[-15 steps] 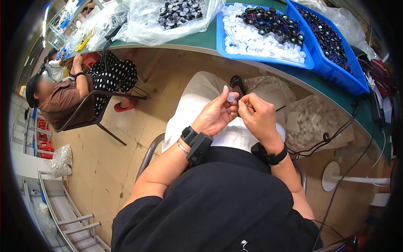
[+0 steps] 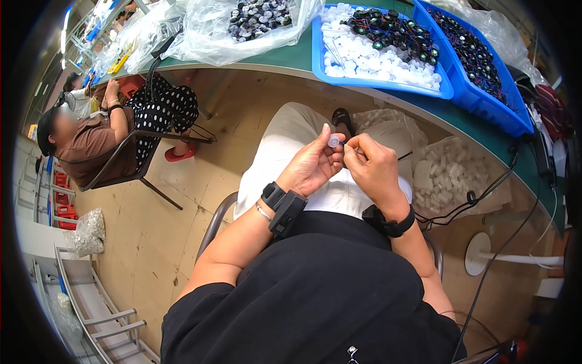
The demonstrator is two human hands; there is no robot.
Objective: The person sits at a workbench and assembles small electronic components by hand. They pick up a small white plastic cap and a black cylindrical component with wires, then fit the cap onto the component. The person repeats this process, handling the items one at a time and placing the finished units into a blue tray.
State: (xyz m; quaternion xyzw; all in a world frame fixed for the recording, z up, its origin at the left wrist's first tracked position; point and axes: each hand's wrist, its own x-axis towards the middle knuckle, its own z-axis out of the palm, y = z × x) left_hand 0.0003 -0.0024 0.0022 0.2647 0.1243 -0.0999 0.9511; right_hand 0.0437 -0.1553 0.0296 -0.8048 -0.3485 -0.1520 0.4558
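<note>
Above my lap, my left hand pinches a small translucent white plastic cap between thumb and fingers. My right hand is close against it, thumb and forefinger pressed together beside the cap. A bit of dark bluish wire seems to run between the cap and the right fingertips, too small to make out fully. On the table ahead, a blue tray holds many similar white caps and a heap of black round parts with wires.
A second blue bin with dark wired parts stands at the right. A plastic bag lies on the green table. Bags of pale pieces sit under the table, near black cables. A seated person is at left.
My hands stay in nearly the same place around the white cap. Only the right fingers have shifted very slightly.
</note>
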